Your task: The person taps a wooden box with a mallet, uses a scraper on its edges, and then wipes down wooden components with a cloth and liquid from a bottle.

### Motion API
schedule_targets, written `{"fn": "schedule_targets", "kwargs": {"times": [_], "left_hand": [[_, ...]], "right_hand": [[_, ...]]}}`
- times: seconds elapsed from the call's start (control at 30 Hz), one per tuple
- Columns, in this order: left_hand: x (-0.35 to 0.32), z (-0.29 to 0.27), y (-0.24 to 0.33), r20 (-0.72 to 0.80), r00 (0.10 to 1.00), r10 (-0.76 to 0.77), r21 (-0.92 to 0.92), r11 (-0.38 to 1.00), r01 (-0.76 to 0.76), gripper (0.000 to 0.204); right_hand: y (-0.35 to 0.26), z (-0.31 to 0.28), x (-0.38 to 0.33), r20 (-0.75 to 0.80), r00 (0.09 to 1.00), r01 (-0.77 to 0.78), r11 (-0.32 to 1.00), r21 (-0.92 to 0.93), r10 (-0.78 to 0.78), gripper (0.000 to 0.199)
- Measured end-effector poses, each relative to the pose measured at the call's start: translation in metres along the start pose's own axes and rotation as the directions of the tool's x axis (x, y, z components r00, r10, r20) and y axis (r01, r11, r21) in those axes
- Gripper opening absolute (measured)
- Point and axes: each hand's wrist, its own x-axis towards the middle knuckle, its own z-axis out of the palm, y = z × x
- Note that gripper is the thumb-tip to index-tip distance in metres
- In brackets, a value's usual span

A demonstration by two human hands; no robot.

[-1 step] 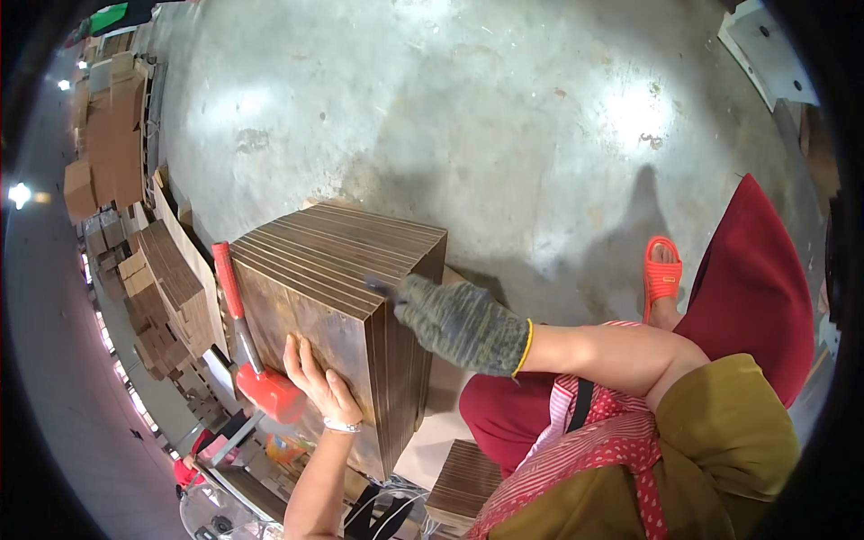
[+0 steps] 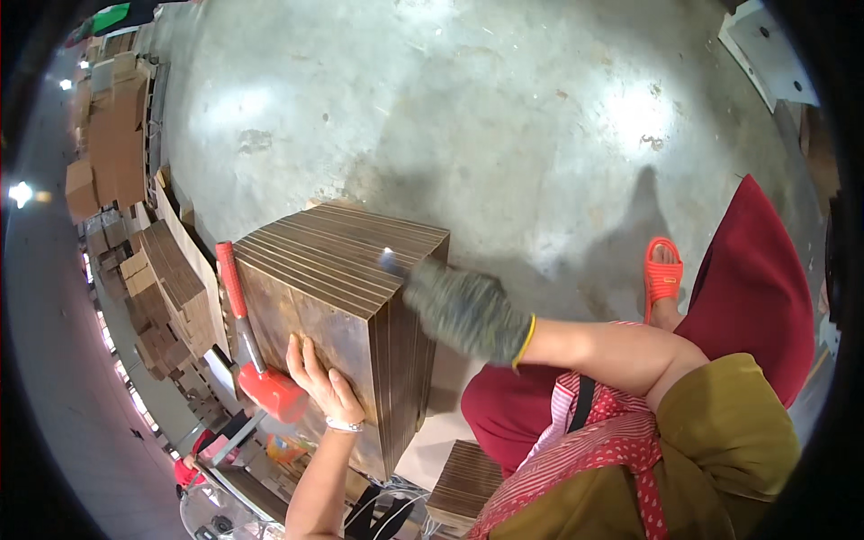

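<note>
A stack of dark wood-grain boards (image 2: 306,315) stands before me, the layered edges of the boards facing away and to the right. My left hand (image 2: 322,382), bare with a bracelet at the wrist, lies flat on its top board with the fingers apart. My right hand (image 2: 468,310) wears a grey-green knit glove with a yellow cuff and is closed round a small flat-bladed tool (image 2: 389,259). The blade is at the layered edges; its handle is hidden in the glove and blurred. A mallet (image 2: 270,393) with a red head and red grip lies on the top board, left of my left hand.
A smaller stack of wood-grain boards (image 2: 463,477) is low beside my knee. More boards (image 2: 171,261) and cardboard (image 2: 117,148) stand along the left. A fan (image 2: 211,513) and cables are at the lower left. A white machine part (image 2: 769,54) is at the far right corner.
My right hand has shifted slightly to the right and away from me along the layered edges, with the blade now catching light. The left hand stays flat on the board.
</note>
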Motion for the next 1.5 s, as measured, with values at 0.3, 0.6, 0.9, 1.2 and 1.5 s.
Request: {"fn": "schedule_targets", "kwargs": {"times": [0.3,0.6,0.9,1.2,1.5], "left_hand": [[0.000,0.004,-0.003,-0.027,1.000,0.003,-0.008,1.000,-0.003,0.053],[0.002,0.004,-0.003,-0.046,0.998,0.032,0.016,0.999,-0.031,0.051],[0.002,0.006,-0.006,-0.052,0.998,0.024,0.019,1.000,-0.023,0.052],[-0.001,0.003,-0.006,-0.049,0.999,0.009,0.031,0.999,-0.007,0.051],[0.002,0.004,0.000,-0.040,0.999,0.015,0.018,1.000,-0.014,0.051]], "right_hand": [[-0.010,0.006,0.001,-0.060,0.994,0.044,0.854,-0.519,-0.088,0.053],[-0.017,0.009,-0.003,-0.006,0.938,0.224,0.617,-0.755,-0.348,0.042],[-0.013,0.012,-0.008,0.080,0.927,0.307,0.620,-0.722,-0.366,0.037],[-0.040,0.005,-0.003,0.109,0.957,0.274,0.710,-0.648,-0.269,0.035],[-0.034,0.019,-0.006,-0.109,0.951,0.222,0.886,-0.407,-0.289,0.031]]}}
